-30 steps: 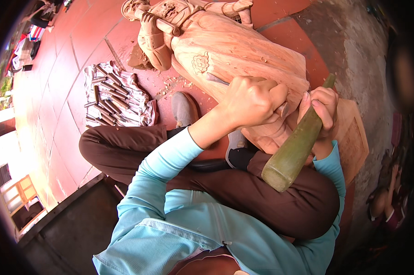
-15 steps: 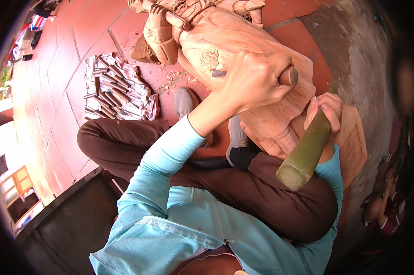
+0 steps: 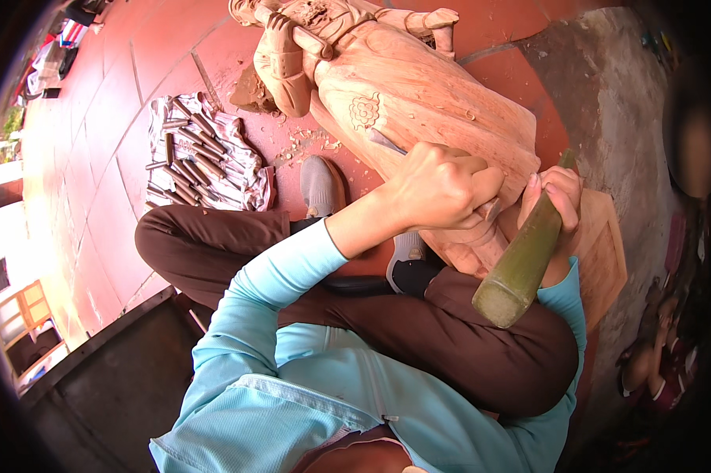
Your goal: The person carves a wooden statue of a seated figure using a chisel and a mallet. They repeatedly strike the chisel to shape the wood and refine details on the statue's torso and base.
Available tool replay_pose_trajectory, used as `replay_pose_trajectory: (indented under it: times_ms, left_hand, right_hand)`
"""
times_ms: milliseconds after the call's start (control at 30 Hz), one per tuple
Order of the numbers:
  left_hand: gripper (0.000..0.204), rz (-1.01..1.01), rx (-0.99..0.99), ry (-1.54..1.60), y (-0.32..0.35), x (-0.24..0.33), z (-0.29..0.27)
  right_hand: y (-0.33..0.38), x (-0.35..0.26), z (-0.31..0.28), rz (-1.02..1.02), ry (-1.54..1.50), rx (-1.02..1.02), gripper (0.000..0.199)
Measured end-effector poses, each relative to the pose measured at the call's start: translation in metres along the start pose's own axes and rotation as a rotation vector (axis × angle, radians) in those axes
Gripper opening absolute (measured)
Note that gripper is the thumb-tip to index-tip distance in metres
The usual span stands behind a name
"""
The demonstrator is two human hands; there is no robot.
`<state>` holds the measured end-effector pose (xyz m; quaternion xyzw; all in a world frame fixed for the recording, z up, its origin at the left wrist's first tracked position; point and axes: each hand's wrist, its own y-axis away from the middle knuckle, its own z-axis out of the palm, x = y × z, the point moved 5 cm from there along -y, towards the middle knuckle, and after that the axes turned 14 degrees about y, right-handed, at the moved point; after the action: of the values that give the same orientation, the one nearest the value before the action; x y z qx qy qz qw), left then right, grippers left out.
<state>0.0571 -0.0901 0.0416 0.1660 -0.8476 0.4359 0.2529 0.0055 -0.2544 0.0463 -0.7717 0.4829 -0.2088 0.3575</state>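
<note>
A large carved wooden statue [image 3: 418, 94] of a robed figure lies on the red tiled floor in front of me. My left hand [image 3: 442, 188] is closed around a metal chisel [image 3: 387, 143], its blade resting on the statue's robe. My right hand [image 3: 556, 193] grips a green cylindrical mallet [image 3: 521, 264], held low beside the statue's base with its thick end toward me. I sit cross-legged in brown trousers and a light blue long-sleeved top.
Several chisels lie spread on a cloth [image 3: 202, 158] on the floor to the left. Wood chips [image 3: 316, 142] are scattered near the statue. A grey shoe [image 3: 321, 185] rests beside my leg. A rough grey stone surface [image 3: 623, 102] lies to the right.
My left hand with the chisel has dropped lower on the statue's robe. The mallet in my right hand has tilted and swung down, closer to my knee.
</note>
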Motion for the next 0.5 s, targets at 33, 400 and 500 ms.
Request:
replay_pose_trajectory:
  times_ms: [33,400,500]
  left_hand:
    - [0.016,-0.013,0.012,0.002,0.000,-0.001,0.000]
    - [0.010,-0.091,0.156,0.092,-0.021,-0.009,-0.022]
    - [0.012,-0.103,0.136,0.118,-0.022,-0.010,-0.024]
  right_hand:
    - [0.001,-0.002,0.000,0.001,-0.006,-0.003,0.053]
    - [0.002,0.000,0.004,0.013,0.015,-0.021,0.054]
    - [0.003,0.000,0.004,0.013,0.011,-0.022,0.054]
